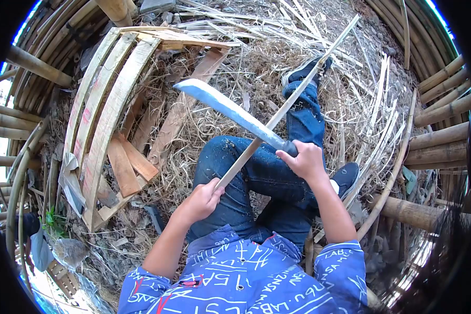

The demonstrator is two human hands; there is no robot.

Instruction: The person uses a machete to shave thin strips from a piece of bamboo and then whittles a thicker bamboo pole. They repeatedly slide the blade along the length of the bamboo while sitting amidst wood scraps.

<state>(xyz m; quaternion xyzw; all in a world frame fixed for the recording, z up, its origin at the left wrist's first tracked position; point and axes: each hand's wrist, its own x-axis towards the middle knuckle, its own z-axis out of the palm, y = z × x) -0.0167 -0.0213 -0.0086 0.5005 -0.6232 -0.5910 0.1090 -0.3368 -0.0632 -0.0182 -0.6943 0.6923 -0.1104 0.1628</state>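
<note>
My left hand (200, 201) is closed around the near end of a long, pale bamboo strip (294, 97). The strip slants up and away to the right, crossing over my bent leg and near my outstretched foot. In my right hand (304, 161) is the dark handle of a machete (226, 111), its broad blade pointing up and to the left. The blade lies across the strip near the handle, apparently touching it. My fingers hide most of the handle and the strip's near end.
A slatted wooden crate (105, 104) stands at the left, with loose boards (128, 165) beside it. Curled shavings (240, 78) cover the ground. Split bamboo strips (384, 120) lie at the right, and stacked bamboo poles (439, 149) line the right side.
</note>
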